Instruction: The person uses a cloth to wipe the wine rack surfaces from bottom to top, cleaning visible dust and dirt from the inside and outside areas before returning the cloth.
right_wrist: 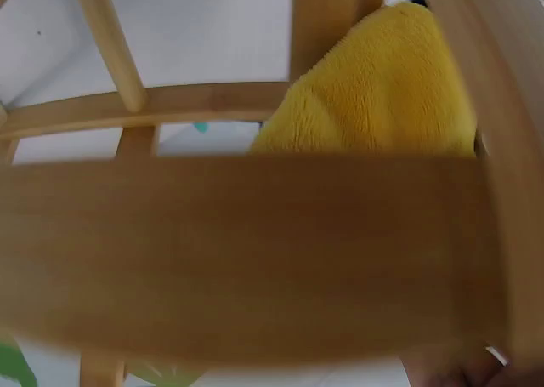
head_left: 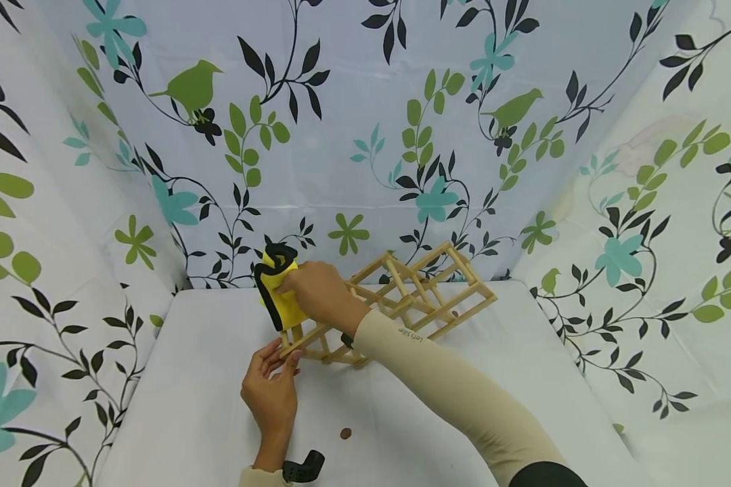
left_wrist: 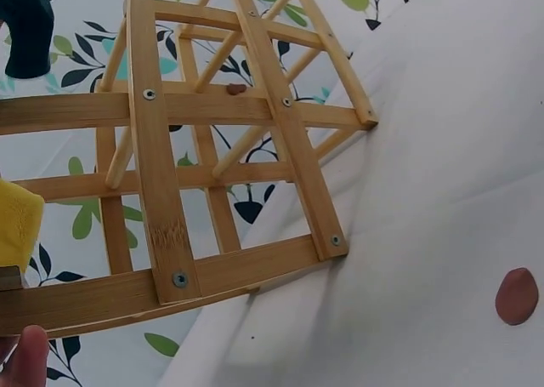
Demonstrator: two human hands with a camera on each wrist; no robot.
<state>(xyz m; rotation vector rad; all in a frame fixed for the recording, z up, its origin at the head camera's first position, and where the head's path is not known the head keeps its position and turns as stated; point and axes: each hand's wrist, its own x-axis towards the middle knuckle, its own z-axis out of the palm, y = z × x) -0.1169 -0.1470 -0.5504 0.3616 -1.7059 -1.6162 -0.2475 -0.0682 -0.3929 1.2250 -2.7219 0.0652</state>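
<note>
A slatted wooden rack (head_left: 464, 316) with crossed bars and round rods stands tilted on the white table, its left end toward me. At that end my left hand (head_left: 272, 392) pinches the rack's corner between thumb and fingers. My right hand (head_left: 324, 292) grips a yellow cloth (head_left: 289, 310) with black edging, bunched around the rack's upper left end. In the left wrist view, screw heads dot the rack's slats (left_wrist: 155, 174), and a bit of the cloth (left_wrist: 15, 225) shows at the left edge. A near slat (right_wrist: 238, 255) blocks much of the right wrist view, with the fuzzy cloth (right_wrist: 382, 89) behind it.
A small brown oval spot (head_left: 346, 433) lies on the white tabletop (head_left: 189, 406) in front of the rack. Patterned sheets (head_left: 353, 162) with leaves and birds hang close behind the table and on both sides.
</note>
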